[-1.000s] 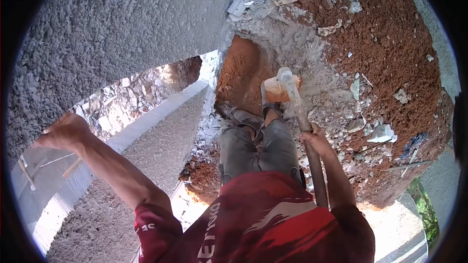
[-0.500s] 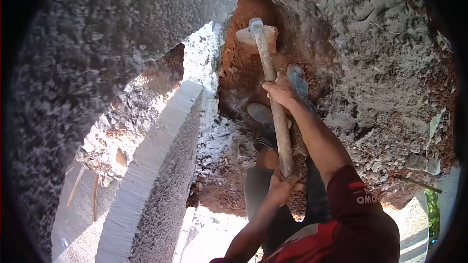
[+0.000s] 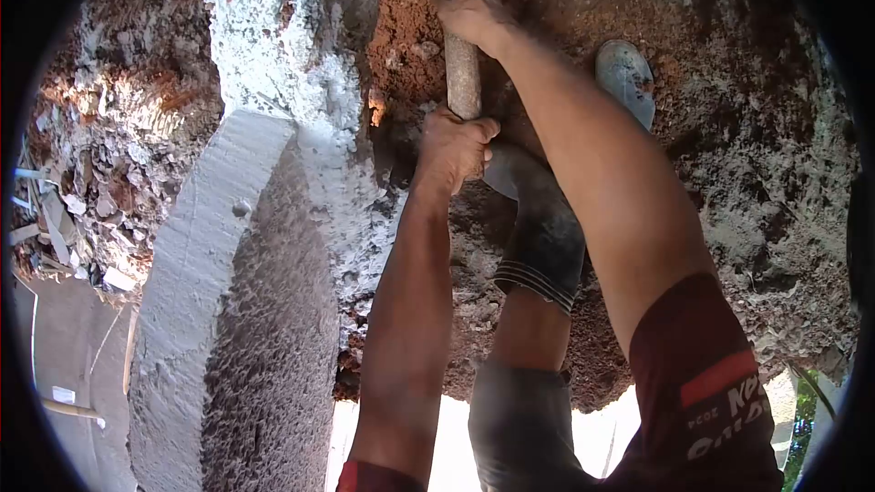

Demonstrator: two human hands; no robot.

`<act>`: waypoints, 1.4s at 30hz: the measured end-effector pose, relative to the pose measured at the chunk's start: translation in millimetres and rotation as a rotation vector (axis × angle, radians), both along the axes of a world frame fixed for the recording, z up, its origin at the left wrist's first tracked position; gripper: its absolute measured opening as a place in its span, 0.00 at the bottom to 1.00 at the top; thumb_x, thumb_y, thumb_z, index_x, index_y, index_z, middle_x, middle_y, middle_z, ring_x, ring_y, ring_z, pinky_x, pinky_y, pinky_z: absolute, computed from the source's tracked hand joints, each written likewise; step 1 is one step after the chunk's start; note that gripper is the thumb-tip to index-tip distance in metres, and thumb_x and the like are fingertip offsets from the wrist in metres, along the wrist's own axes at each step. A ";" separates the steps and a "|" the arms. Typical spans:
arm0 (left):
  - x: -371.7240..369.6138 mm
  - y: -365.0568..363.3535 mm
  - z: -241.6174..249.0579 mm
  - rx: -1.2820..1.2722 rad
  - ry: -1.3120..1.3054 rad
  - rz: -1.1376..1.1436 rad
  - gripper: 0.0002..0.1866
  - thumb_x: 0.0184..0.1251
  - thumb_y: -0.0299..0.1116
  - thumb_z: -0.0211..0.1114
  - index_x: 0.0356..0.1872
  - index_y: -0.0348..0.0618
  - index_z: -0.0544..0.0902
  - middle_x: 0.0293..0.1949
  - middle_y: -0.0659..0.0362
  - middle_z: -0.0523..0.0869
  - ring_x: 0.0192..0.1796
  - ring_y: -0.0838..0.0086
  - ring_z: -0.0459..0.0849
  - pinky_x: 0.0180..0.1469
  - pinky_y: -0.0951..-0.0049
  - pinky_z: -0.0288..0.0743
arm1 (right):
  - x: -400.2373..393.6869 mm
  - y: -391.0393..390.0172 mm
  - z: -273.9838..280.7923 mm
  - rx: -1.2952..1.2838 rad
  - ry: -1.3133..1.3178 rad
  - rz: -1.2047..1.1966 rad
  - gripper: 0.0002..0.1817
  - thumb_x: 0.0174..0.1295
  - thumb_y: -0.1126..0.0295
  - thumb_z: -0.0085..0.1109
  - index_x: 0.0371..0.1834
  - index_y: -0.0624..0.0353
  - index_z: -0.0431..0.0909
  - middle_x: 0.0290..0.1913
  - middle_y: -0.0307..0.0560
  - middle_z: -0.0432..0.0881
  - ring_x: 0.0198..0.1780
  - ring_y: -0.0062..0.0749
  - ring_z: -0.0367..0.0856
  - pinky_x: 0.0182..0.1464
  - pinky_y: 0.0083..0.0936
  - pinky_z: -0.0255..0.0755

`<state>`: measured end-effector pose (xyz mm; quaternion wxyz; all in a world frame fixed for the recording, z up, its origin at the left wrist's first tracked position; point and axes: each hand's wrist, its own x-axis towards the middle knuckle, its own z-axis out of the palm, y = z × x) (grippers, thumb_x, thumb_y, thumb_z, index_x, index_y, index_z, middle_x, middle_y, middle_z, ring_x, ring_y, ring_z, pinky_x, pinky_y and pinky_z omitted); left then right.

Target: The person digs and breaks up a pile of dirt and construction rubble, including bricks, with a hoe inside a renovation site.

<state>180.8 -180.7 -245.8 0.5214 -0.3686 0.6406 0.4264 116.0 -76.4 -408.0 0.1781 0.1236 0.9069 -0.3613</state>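
A hoe with a dusty round wooden handle runs up toward the top edge, where its head is out of view. My right hand is wrapped around the upper stretch of the handle. Lower down, my left hand is closed around the handle near its butt end. Loose reddish-brown soil lies just left of the handle. Both arms reach forward, the right one more stretched.
A rough concrete slab edge slopes along the left. Beyond it lies broken rubble. My feet stand in the dirt, one shoe right of the handle, the other partly hidden behind my left hand. Rough earth rises on the right.
Both hands have moved up in the view with the hoe, and its head has gone past the top edge. The view has shifted, and the concrete and rubble appear closer.
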 end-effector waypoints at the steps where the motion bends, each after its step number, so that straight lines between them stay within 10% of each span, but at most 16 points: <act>1: 3.8 -6.7 -10.8 0.011 -0.033 -0.025 0.12 0.50 0.21 0.63 0.35 0.36 0.70 0.17 0.62 0.73 0.14 0.79 0.70 0.10 0.77 0.59 | -4.0 -7.5 5.1 0.004 -0.002 0.004 0.16 0.61 0.65 0.51 0.34 0.71 0.77 0.35 0.53 0.83 0.38 0.44 0.83 0.38 0.34 0.77; 3: 19.3 -20.4 -16.3 -0.010 -0.009 -0.032 0.10 0.51 0.21 0.63 0.33 0.36 0.71 0.17 0.61 0.73 0.14 0.79 0.70 0.11 0.77 0.60 | -2.3 -27.1 34.8 0.001 -0.448 -0.206 0.20 0.60 0.66 0.49 0.48 0.73 0.70 0.42 0.59 0.81 0.47 0.53 0.80 0.46 0.35 0.77; 4: 23.8 -24.6 -15.7 0.013 0.026 -0.032 0.10 0.51 0.21 0.63 0.33 0.37 0.71 0.17 0.61 0.74 0.14 0.79 0.70 0.11 0.77 0.60 | -8.2 -18.2 75.1 -0.193 -0.577 -0.420 0.35 0.58 0.62 0.52 0.63 0.72 0.50 0.48 0.67 0.78 0.52 0.55 0.78 0.51 0.35 0.75; 7: 40.0 -32.5 -9.8 0.080 0.056 -0.015 0.12 0.51 0.22 0.64 0.36 0.37 0.71 0.18 0.61 0.74 0.14 0.80 0.69 0.12 0.78 0.60 | 1.7 -16.8 87.4 -0.257 -0.631 -0.497 0.46 0.57 0.57 0.54 0.66 0.69 0.33 0.47 0.71 0.76 0.50 0.55 0.79 0.51 0.36 0.75; 21: 130.1 -94.5 124.4 -0.140 -0.292 -0.083 0.10 0.46 0.24 0.63 0.31 0.34 0.75 0.18 0.59 0.78 0.18 0.75 0.76 0.20 0.72 0.69 | 148.7 -111.5 151.4 -0.428 -0.824 -0.414 0.35 0.57 0.60 0.53 0.59 0.72 0.49 0.37 0.69 0.80 0.40 0.59 0.80 0.43 0.42 0.76; 23: 133.8 -81.8 123.4 -0.178 -0.269 -0.198 0.11 0.43 0.24 0.65 0.31 0.35 0.76 0.19 0.58 0.79 0.20 0.74 0.77 0.21 0.71 0.70 | 178.7 -112.3 154.5 -0.256 -0.366 -0.413 0.36 0.57 0.60 0.53 0.61 0.72 0.48 0.36 0.69 0.79 0.39 0.61 0.80 0.43 0.44 0.75; 27: 135.9 -71.6 85.9 -0.143 -0.015 -0.291 0.13 0.39 0.25 0.69 0.29 0.35 0.76 0.18 0.60 0.77 0.20 0.73 0.77 0.20 0.72 0.70 | 124.4 -52.6 159.2 -0.498 -0.660 -0.509 0.38 0.57 0.60 0.53 0.63 0.72 0.46 0.37 0.69 0.79 0.41 0.63 0.79 0.46 0.44 0.73; 41: 46.5 -45.4 0.2 0.060 0.036 -0.481 0.18 0.44 0.24 0.67 0.40 0.35 0.77 0.23 0.55 0.82 0.23 0.72 0.79 0.30 0.71 0.74 | 54.1 -4.3 90.2 -0.153 -0.353 -0.686 0.35 0.53 0.55 0.57 0.55 0.71 0.55 0.41 0.70 0.79 0.47 0.60 0.78 0.51 0.39 0.71; 42: 33.0 -31.6 10.9 0.089 -0.122 -0.245 0.15 0.48 0.20 0.67 0.37 0.36 0.72 0.18 0.62 0.74 0.16 0.79 0.72 0.16 0.76 0.64 | 46.7 -6.1 83.3 -0.087 -0.408 -0.660 0.34 0.53 0.55 0.56 0.53 0.70 0.56 0.42 0.70 0.78 0.47 0.60 0.78 0.51 0.39 0.72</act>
